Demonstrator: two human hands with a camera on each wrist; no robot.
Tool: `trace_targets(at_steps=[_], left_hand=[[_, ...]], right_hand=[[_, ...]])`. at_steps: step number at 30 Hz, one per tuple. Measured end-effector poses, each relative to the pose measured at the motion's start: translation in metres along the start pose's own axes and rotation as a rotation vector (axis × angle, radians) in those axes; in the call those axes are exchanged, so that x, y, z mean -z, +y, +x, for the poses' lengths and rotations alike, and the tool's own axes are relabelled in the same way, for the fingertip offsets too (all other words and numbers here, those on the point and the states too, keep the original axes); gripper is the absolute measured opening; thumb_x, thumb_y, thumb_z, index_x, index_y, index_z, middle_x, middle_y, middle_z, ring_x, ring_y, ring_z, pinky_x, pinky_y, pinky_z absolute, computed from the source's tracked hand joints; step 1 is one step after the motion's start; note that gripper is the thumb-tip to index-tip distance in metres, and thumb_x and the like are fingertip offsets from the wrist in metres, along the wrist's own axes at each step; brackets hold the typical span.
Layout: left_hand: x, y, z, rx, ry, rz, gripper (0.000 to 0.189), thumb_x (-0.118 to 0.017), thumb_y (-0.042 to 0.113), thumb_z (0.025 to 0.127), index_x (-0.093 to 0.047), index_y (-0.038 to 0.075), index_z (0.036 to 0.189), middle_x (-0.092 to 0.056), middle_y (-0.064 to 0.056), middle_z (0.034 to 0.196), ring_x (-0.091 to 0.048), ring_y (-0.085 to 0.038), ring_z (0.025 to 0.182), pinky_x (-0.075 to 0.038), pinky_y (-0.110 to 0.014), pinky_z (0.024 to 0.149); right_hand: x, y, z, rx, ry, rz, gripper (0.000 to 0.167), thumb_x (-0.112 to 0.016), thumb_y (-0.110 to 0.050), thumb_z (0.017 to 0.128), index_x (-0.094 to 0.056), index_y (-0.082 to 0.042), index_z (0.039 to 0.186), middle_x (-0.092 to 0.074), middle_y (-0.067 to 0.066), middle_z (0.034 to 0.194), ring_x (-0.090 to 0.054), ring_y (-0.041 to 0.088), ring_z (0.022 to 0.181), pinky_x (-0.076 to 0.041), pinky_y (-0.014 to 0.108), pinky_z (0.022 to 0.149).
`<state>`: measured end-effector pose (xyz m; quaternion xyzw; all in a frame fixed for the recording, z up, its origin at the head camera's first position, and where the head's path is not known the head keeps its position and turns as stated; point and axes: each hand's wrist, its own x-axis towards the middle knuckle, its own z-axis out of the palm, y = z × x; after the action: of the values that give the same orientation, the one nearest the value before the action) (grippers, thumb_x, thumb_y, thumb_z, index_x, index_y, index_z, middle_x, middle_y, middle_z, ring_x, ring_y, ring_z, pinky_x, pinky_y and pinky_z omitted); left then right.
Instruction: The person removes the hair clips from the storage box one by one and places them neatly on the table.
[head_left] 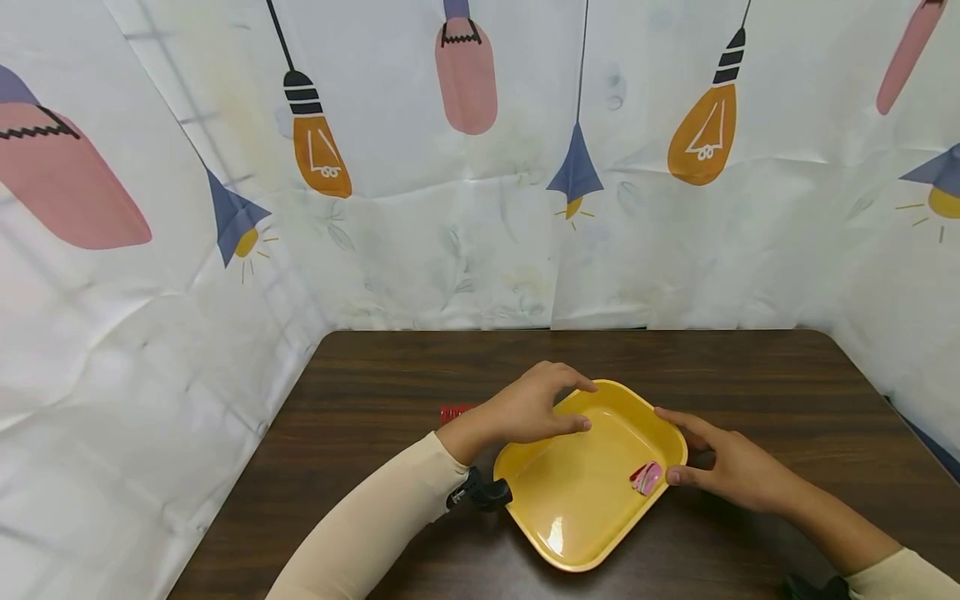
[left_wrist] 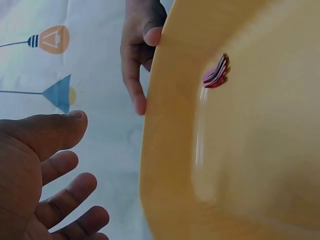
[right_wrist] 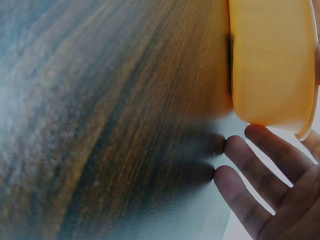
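Note:
A yellow tray (head_left: 577, 500) with rounded corners sits on the table, turned slantwise. Inside it, near the right corner, lies a small bundle of pink and red striped pieces (head_left: 647, 477), too small to tell exactly. My left hand (head_left: 528, 404) hovers over the tray's far left side, thumb and fingers spread, holding nothing; the left wrist view shows its fingers apart from the rim. At the tray's right corner is my right hand (head_left: 731, 462), its thumb and index finger at the rim. In the right wrist view, its other fingers extend loosely beside the tray's outer wall (right_wrist: 275, 60).
A red ridged thing (head_left: 453, 412) lies on the dark wooden table (head_left: 390, 375), partly hidden behind my left wrist. White printed sheets (head_left: 465, 250) hang along the table's back and sides. A black wrist strap (head_left: 483, 492) is close to the tray's left rim.

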<state>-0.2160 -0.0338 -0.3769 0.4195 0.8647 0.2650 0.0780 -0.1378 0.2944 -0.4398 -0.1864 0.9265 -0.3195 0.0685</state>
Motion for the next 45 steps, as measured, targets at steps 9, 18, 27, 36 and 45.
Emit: trace_targets(at_steps=[9, 18, 27, 36, 45], left_hand=[[-0.017, 0.006, 0.018, -0.040, -0.052, -0.006, 0.046, -0.074, 0.034, 0.096, -0.066, 0.011, 0.135, -0.065, 0.002, 0.131, -0.054, -0.013, 0.126, -0.038, -0.025, 0.108], [-0.030, 0.009, 0.031, -0.050, -0.117, 0.001, 0.045, -0.074, 0.031, 0.096, -0.066, 0.009, 0.135, -0.067, -0.002, 0.130, -0.057, -0.012, 0.122, -0.040, -0.021, 0.105], [-0.045, 0.011, 0.041, -0.063, -0.180, 0.053, 0.044, -0.075, 0.031, 0.095, -0.067, 0.013, 0.134, -0.064, 0.007, 0.131, -0.054, -0.006, 0.124, -0.037, -0.018, 0.106], [-0.058, 0.019, 0.049, -0.073, -0.234, 0.138, 0.043, -0.077, 0.034, 0.094, -0.069, 0.021, 0.134, -0.064, 0.011, 0.130, -0.053, -0.005, 0.123, -0.036, -0.016, 0.103], [-0.071, 0.023, 0.056, -0.086, -0.274, 0.227, 0.043, -0.081, 0.041, 0.089, -0.071, 0.028, 0.129, -0.065, 0.018, 0.117, -0.050, -0.002, 0.111, -0.033, -0.018, 0.100]], right_hand=[[0.000, 0.000, -0.001, 0.004, 0.000, 0.009, 0.082, -0.076, -0.051, 0.089, -0.037, -0.032, 0.158, -0.066, 0.018, 0.132, -0.063, 0.043, 0.118, -0.049, 0.067, 0.087], [0.001, 0.000, -0.001, 0.006, -0.001, 0.003, 0.081, -0.076, -0.051, 0.089, -0.038, -0.032, 0.158, -0.065, 0.022, 0.132, -0.064, 0.043, 0.116, -0.051, 0.065, 0.085], [0.001, 0.002, 0.000, 0.003, -0.006, 0.000, 0.082, -0.076, -0.051, 0.089, -0.037, -0.032, 0.159, -0.063, 0.023, 0.133, -0.063, 0.044, 0.116, -0.051, 0.065, 0.084], [0.001, 0.001, 0.000, 0.003, -0.009, -0.002, 0.082, -0.075, -0.052, 0.089, -0.037, -0.031, 0.159, -0.064, 0.022, 0.132, -0.063, 0.043, 0.116, -0.051, 0.065, 0.083], [0.001, 0.002, -0.001, 0.015, -0.008, 0.002, 0.081, -0.075, -0.050, 0.090, -0.036, -0.032, 0.159, -0.064, 0.024, 0.132, -0.064, 0.043, 0.113, -0.053, 0.062, 0.080]])
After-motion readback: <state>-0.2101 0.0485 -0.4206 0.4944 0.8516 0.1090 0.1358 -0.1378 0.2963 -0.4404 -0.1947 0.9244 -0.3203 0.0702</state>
